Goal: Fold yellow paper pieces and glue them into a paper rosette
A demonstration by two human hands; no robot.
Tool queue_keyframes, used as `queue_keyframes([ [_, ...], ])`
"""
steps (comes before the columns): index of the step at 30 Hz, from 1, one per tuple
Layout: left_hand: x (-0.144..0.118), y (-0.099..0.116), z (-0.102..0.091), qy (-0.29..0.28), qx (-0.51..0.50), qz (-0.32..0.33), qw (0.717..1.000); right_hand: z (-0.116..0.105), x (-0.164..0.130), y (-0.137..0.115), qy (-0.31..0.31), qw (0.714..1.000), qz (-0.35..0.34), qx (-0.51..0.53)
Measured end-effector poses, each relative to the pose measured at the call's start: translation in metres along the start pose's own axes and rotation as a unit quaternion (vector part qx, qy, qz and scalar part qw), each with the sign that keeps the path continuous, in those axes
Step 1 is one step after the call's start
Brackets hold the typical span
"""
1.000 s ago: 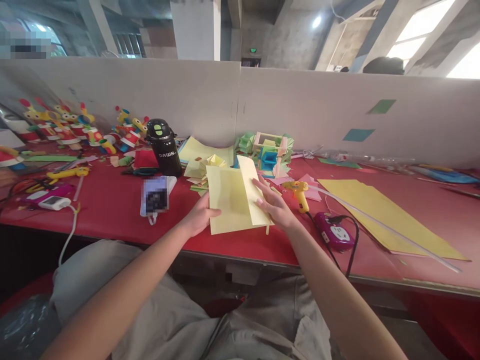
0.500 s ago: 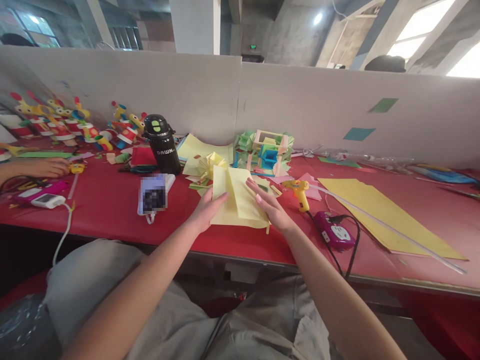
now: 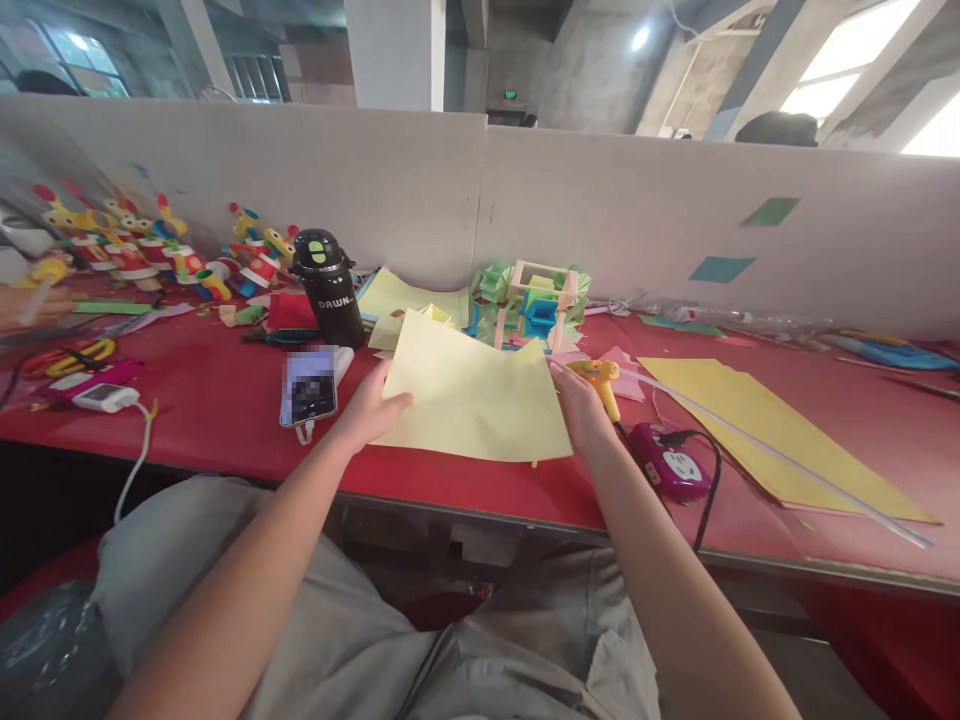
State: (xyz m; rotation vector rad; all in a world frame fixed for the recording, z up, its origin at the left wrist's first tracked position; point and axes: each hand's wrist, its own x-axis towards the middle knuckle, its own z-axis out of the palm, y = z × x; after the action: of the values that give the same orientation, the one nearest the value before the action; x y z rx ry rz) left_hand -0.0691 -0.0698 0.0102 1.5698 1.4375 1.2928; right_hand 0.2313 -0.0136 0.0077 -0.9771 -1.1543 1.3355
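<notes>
A pale yellow sheet of paper (image 3: 476, 395) is spread between my two hands just above the red table. My left hand (image 3: 373, 405) grips its left edge, thumb lying on top. At the right edge, my right hand (image 3: 583, 405) holds the sheet from the side, its fingers partly behind the paper. Beyond the sheet stands a paper model with a wooden-looking frame (image 3: 540, 305), with green and blue folded paper parts. A yellow folded paper piece (image 3: 435, 315) shows partly behind the sheet's top edge. Close to my right hand lies a yellow glue gun (image 3: 600, 378).
A black bottle (image 3: 328, 290) and a phone (image 3: 309, 388) stand left. On the right are a purple power socket (image 3: 670, 462), yellow sheets (image 3: 772, 430) and a long clear glue stick (image 3: 787, 460). Several toy figures (image 3: 180, 250) line the back left; another person's hand (image 3: 30, 308) is at far left.
My hands have moved apart, and the folded yellow paper is now opened out flat between them. At far left, the other person's hand has moved left, lifting a yellow glue gun.
</notes>
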Motion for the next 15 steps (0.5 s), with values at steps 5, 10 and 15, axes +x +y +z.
queue_keyframes([
  [5,0.004,0.004,-0.015,-0.049,-0.17,-0.058,0.982,-0.012,0.005,0.006,0.065,0.995,0.072,0.014],
  [10,0.003,0.002,-0.009,-0.048,-0.371,-0.135,0.917,-0.015,0.011,0.008,0.122,0.993,0.006,0.0],
  [15,-0.003,0.008,0.022,-0.105,-0.486,-0.126,0.859,-0.006,0.006,0.006,0.102,0.991,-0.058,0.058],
])
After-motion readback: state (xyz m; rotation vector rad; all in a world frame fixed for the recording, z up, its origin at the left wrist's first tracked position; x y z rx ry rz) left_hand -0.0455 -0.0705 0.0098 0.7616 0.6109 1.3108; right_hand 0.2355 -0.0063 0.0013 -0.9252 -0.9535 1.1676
